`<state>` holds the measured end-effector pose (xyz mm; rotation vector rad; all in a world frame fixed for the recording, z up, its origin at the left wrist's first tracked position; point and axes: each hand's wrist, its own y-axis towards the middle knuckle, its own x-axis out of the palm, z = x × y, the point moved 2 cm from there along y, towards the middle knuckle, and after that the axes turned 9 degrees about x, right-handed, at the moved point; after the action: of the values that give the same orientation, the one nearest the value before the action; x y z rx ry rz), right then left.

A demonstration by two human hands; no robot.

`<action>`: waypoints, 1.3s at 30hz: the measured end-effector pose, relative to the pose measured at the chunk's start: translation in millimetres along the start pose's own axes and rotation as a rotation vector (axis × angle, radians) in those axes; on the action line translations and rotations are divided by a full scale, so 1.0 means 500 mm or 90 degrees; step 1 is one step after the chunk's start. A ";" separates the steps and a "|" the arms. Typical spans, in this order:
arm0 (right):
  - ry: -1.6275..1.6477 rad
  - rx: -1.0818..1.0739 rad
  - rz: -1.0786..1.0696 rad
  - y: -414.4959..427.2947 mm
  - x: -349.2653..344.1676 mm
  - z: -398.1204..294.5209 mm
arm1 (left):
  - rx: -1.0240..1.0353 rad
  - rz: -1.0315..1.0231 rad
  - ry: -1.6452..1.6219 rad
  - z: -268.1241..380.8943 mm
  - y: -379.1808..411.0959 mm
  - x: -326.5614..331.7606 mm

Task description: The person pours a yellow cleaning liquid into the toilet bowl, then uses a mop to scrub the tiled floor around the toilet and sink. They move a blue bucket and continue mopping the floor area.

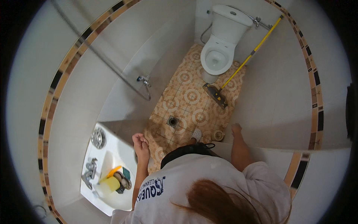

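Note:
My left hand (pixel 141 144) hangs with curled fingers beside the right edge of the white sink (pixel 123 148); whether it holds anything is not clear. My right hand (pixel 236 128) is lowered near the right wall, its fingers partly hidden. In the basin lie a bottle with yellow liquid (pixel 109 185), an orange-handled tool (pixel 114 171), a green scouring pad (pixel 126 173) and some brownish rounded items (pixel 122 180). A floor squeegee or broom with a yellow pole (pixel 240 67) leans against the right wall, its dark head (pixel 216 95) on the tiles before the white toilet (pixel 215 58).
A square floor drain (pixel 172 121) lies in the patterned tile floor. Near my white shoe (pixel 197 135) stands a small round container (pixel 217 135). A metal shower hose (pixel 112 65) hangs along the left wall by a wall tap (pixel 144 80). A round metal strainer (pixel 98 138) rests on the sink's corner.

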<state>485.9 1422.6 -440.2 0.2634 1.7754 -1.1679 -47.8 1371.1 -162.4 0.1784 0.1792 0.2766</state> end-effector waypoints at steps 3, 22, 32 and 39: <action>-0.236 -0.058 -0.025 0.075 -0.065 0.027 | 0.041 -0.017 -0.044 -0.030 0.081 0.075; -0.016 0.047 0.041 0.119 -0.027 0.108 | -0.010 -0.341 0.061 -0.128 0.633 0.502; 0.447 0.159 0.079 0.293 -0.333 -0.164 | 0.062 -0.424 0.098 -0.154 0.860 0.696; 0.468 -0.020 0.132 0.656 -0.640 -0.332 | -0.033 -0.330 0.157 -0.140 0.845 0.754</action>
<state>754.7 1822.4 -364.6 0.9275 2.3156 -0.9495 187.4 1889.3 -203.1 0.0406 0.4528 -0.2146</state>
